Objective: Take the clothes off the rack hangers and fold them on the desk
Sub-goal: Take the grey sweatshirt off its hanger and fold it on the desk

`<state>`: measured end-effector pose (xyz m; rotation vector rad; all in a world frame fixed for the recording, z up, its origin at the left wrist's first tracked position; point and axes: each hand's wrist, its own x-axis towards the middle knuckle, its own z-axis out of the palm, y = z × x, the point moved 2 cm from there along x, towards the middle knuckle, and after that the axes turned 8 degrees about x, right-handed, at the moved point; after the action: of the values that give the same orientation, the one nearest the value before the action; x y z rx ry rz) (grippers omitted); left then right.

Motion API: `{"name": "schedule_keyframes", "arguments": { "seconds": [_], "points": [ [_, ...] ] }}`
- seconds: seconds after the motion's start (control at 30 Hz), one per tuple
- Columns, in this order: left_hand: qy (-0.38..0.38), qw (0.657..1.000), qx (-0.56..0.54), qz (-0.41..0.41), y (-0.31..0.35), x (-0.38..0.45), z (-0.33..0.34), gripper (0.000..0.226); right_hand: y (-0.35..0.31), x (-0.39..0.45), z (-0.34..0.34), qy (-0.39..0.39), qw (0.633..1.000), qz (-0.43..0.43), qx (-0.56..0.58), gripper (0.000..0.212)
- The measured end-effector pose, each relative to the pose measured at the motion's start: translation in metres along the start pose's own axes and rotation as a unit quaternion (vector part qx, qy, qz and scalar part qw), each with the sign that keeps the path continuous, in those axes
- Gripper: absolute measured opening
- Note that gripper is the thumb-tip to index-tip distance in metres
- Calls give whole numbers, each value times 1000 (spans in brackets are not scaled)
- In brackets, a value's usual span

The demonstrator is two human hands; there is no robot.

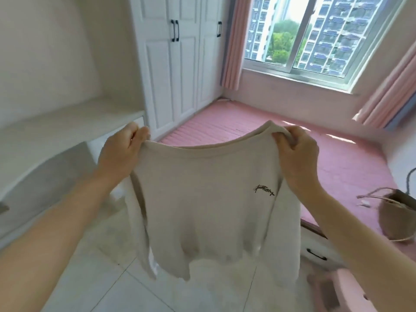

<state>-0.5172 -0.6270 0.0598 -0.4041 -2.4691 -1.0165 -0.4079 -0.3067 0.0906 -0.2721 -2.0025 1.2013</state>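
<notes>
A cream sweater (202,206) with a small black scribble logo on the chest hangs in the air in front of me, spread flat with its sleeves dangling. My left hand (122,149) pinches its left shoulder. My right hand (297,154) grips the right shoulder near the neckline. The white desk (56,129) lies to the left, below and beyond my left hand. No rack or hanger is in view.
A white wardrobe (177,64) stands behind the desk. A pink platform bed (247,131) runs under the window (315,34). A beige woven bag (396,217) sits on the bed's right end. A pink stool (351,289) is at the lower right on the tiled floor (94,278).
</notes>
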Motion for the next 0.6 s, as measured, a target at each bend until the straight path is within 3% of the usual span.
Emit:
{"name": "schedule_keyframes", "arguments": {
  "seconds": [0.2, 0.37, 0.43, 0.53, 0.6],
  "points": [
    [-37, 996, 55, -63, -115, -9, -107, 49, -31, -9, 155, -97, 994, 3, 43, 12],
    [-75, 985, 14, -155, -204, -18, -185, 57, -61, -25, 280, -156, 984, 11, 84, 12],
    [-57, 975, -10, -213, -242, -24, -214, 65, -77, -34, 332, -183, 977, 13, 107, 13],
    [30, 956, 15, -292, -291, -37, -244, 23, -99, -44, 392, -224, 965, -6, 134, 14],
    [121, 925, 27, -359, -326, -49, -262, 27, -118, -50, 434, -257, 955, -24, 145, 15]
  ]
}}
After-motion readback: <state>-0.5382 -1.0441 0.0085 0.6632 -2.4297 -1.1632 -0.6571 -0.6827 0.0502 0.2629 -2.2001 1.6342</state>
